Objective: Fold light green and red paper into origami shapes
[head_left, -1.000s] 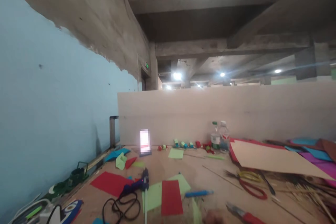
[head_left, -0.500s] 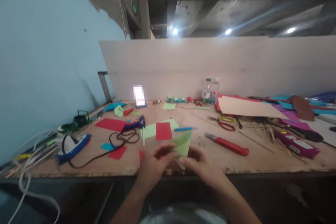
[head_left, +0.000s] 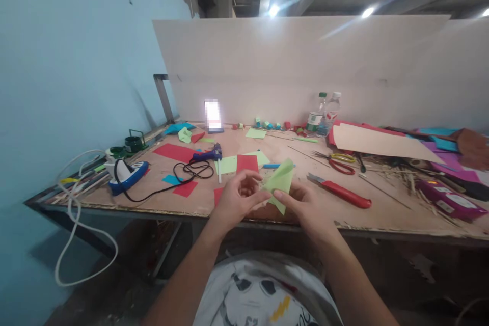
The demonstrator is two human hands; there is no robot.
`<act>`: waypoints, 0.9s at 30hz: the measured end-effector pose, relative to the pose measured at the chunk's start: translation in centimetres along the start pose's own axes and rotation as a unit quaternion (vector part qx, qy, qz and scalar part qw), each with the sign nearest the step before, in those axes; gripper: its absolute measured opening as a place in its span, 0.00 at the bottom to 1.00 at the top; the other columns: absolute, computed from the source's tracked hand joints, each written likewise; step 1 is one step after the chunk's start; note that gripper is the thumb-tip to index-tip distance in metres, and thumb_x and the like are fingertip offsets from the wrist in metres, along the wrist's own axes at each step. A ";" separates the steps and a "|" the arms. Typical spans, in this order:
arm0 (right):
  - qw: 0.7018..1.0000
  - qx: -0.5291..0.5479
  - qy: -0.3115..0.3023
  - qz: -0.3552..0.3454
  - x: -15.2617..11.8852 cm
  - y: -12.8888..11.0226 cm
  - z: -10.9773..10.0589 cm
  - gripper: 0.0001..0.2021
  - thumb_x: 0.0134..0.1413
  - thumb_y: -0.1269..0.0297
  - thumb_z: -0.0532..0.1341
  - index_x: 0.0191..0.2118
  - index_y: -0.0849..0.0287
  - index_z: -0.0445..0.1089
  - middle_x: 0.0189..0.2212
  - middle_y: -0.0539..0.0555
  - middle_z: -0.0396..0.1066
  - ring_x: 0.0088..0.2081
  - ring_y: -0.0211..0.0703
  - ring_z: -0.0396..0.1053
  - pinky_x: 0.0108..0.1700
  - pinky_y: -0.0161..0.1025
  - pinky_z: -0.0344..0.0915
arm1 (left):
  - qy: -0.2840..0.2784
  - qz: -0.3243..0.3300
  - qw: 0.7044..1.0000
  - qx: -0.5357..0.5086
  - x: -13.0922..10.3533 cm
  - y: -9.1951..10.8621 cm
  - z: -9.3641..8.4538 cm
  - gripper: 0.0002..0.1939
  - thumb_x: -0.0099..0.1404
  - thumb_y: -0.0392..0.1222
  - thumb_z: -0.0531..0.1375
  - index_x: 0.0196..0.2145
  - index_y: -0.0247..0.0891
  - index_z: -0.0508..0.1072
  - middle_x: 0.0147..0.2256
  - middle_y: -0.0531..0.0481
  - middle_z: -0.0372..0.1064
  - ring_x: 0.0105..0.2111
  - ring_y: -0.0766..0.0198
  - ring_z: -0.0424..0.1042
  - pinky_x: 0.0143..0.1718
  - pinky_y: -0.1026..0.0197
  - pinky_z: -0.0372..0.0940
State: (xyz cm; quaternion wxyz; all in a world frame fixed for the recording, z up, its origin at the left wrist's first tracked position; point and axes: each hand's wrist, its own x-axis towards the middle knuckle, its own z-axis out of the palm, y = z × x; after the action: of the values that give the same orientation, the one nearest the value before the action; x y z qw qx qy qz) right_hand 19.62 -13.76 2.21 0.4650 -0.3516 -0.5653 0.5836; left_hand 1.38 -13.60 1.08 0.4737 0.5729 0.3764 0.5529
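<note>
A light green sheet of paper (head_left: 280, 182), folded at an angle, is held up over the front edge of the table. My right hand (head_left: 305, 208) pinches its lower right side, thumb in front and fingers behind. On the other side, my left hand (head_left: 237, 197) has its thumb and curled fingers closed at the paper's left edge; the fingertips are partly hidden. Just beyond lie a red paper rectangle (head_left: 247, 163), flat green paper (head_left: 226, 165) and a blue pen-like stick (head_left: 272, 166). A red-handled utility knife (head_left: 346, 193) rests right of my right hand.
Left stand a blue-and-white iron-like tool (head_left: 132, 178) and a purple glue gun (head_left: 208, 155) with a looping black cord. Scissors (head_left: 338, 160), two bottles (head_left: 315, 119), stacked paper (head_left: 382, 142) and a purple pack (head_left: 451, 198) lie right. A lit screen (head_left: 213, 114) stands at the back.
The camera has tilted down, so more of my shirt and the table's underside shows. The green paper has turned and leans more to the right, still between both hands.
</note>
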 end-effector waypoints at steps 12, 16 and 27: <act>0.999 -0.005 -0.002 0.034 0.2 0.3 0.0 0.18 0.45 0.54 0.78 0.40 0.59 0.82 0.32 0.55 0.83 0.25 0.40 0.74 0.25 0.33 0.66 | -0.036 -0.015 0.999 -0.025 -0.4 -0.1 -0.3 0.13 0.62 0.47 0.70 0.34 0.33 0.79 0.22 0.54 0.69 0.22 0.69 0.65 0.24 0.67 0.62; 0.999 -0.008 0.007 0.037 0.1 0.3 0.0 0.17 0.49 0.54 0.76 0.41 0.59 0.81 0.35 0.57 0.83 0.31 0.46 0.79 0.31 0.38 0.72 | -0.038 -0.017 0.999 -0.020 -0.3 -0.1 -0.3 0.13 0.62 0.47 0.69 0.29 0.33 0.78 0.22 0.53 0.70 0.21 0.70 0.64 0.23 0.68 0.60; 0.997 -0.043 0.045 0.039 0.0 0.4 0.3 0.17 0.47 0.52 0.76 0.40 0.57 0.82 0.34 0.56 0.82 0.29 0.48 0.76 0.29 0.40 0.69 | -0.038 -0.028 0.999 -0.010 -0.3 0.0 -0.6 0.13 0.64 0.47 0.69 0.30 0.35 0.79 0.25 0.52 0.71 0.24 0.68 0.67 0.24 0.67 0.62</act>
State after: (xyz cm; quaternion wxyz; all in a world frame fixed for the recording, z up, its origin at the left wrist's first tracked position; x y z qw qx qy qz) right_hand 19.24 -13.82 1.82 0.4511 -0.4195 -0.5540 0.5600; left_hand 0.71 -13.82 1.00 0.5085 0.5781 0.3690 0.5206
